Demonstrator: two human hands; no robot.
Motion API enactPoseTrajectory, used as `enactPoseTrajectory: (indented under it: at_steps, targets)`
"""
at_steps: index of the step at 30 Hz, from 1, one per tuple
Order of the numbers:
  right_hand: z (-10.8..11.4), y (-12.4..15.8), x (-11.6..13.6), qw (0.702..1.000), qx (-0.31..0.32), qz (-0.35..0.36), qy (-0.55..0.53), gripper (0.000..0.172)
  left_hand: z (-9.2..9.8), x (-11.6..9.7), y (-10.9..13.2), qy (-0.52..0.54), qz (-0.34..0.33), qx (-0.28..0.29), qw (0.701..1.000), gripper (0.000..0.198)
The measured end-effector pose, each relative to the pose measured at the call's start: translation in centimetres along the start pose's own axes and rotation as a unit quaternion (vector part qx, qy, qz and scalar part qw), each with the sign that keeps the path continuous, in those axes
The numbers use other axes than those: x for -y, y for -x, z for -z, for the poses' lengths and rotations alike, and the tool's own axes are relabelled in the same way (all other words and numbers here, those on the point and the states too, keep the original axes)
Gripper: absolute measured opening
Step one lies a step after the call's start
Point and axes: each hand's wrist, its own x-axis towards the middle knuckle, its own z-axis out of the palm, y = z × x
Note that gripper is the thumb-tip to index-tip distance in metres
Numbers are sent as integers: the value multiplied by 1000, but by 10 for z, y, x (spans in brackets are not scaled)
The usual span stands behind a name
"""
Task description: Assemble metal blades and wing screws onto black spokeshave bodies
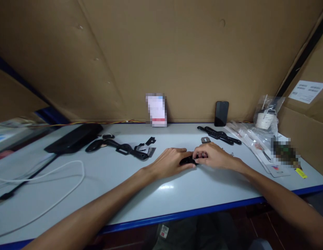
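Between my two hands, low over the light table (140, 194), is a small black strip-like piece (186, 160); its exact kind cannot be made out. My left hand (173, 160) is closed around its left side, thumb along the near edge. Curled fingers of my right hand (212, 156) press at its right end, and whatever they pinch is hidden. Just beyond the right hand lies a small grey metal plate (205, 140) with a slot. Farther back rest several black slotted strips (219, 134).
Left stand a black case (75, 139), a coiled black cable (122, 148), small black and grey pieces (147, 149) and a white cable (81, 173). A phone (221, 114) leans on the cardboard wall (177, 62). Plastic bags (252, 135) and a wrapped cup (265, 119) are right.
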Motion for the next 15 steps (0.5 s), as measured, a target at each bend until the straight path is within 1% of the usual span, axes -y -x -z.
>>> enactPoseTrajectory:
  at_steps: [2,3,4,5,7,10,11,13,15]
  targets:
    - [2,0,-2,998,3,50,-30,38,0,0,0,5,-1,-2,1000,47]
    - [2,-1,-3,997,-7,63,-41,43,0,0,0,7,-2,-2,1000,47]
    - [2,-1,-3,996,-24,65,-50,43,0,0,0,8,-3,-2,1000,47]
    - [2,-1,-2,996,-43,57,-57,40,0,0,0,8,-3,-2,1000,48]
    - [1,-2,0,994,-76,27,-69,26,0,0,0,3,-2,-1,1000,49]
    - [-1,-3,3,992,-94,-12,-81,4,0,-1,0,-5,5,1,1000,49]
    - [-2,-3,3,992,-91,-18,-84,3,1,-1,0,-5,6,3,1000,49]
    - [-1,-2,4,994,-73,-13,-85,11,1,-1,0,-3,4,5,1000,48]
    - [2,-1,4,996,-49,6,-79,21,1,-1,0,0,1,6,1000,48]
